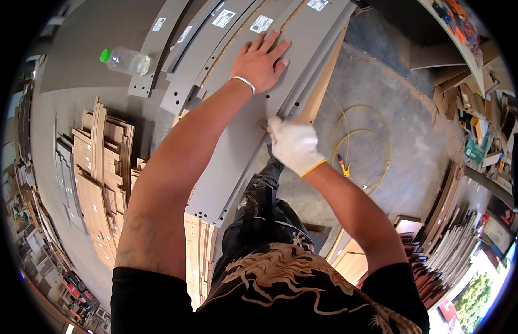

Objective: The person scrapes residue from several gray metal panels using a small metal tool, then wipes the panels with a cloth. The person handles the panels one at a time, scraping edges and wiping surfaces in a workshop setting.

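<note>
My bare left hand (263,62), with a silver bangle at the wrist, lies flat with fingers spread on a grey board (236,145). The board has drilled holes near its ends and edge, and tops a stack of grey panels. At the board's right edge is my right hand (294,143), in a white knitted glove with a yellow cuff. Its fingers are curled and somewhat blurred, close to the board's surface. Whatever is between them, if anything, cannot be made out. Beside the left hand lie more grey panels (217,42) with white labels and raw chipboard edges.
A clear bottle (125,60) with a green cap lies at the left. Stacked wood-coloured boards (100,183) stand on the floor below it. On the right, a yellow coiled hose (388,150) with an air gun (343,165) lies on concrete. Wood offcuts (445,245) line the right side.
</note>
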Motion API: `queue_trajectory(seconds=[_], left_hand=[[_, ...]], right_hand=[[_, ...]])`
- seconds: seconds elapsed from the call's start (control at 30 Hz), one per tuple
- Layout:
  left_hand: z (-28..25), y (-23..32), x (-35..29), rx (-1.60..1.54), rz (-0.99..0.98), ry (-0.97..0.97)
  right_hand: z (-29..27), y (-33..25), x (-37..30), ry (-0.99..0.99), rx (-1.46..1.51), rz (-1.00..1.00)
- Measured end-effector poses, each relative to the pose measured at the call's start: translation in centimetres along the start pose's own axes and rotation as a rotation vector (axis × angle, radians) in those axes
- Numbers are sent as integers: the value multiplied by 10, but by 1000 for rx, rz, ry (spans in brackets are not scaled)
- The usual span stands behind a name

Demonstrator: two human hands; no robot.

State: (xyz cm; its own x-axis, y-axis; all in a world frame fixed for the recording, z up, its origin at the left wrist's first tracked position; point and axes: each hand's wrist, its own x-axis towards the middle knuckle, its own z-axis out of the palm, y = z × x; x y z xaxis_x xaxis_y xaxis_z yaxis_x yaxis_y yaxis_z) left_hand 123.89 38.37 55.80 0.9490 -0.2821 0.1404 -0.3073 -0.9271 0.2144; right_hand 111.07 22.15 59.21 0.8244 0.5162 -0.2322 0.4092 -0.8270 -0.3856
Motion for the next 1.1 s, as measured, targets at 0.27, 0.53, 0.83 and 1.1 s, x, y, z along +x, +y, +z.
queue_trajectory(seconds=[0.27, 0.53, 0.83, 1.1], left_hand=[[-4, 3, 2, -64, -15, -31], [-46, 22, -2, -106, -51, -232], [-38, 20, -1, -123, -55, -193], [-35, 17, -2, -128, -42, -170]], right_hand=[[-20, 21, 28, 117, -112, 163], [23, -40, -29, 107, -54, 78], [59, -84, -71, 105, -25, 47], [90, -145, -122, 82, 55, -27]])
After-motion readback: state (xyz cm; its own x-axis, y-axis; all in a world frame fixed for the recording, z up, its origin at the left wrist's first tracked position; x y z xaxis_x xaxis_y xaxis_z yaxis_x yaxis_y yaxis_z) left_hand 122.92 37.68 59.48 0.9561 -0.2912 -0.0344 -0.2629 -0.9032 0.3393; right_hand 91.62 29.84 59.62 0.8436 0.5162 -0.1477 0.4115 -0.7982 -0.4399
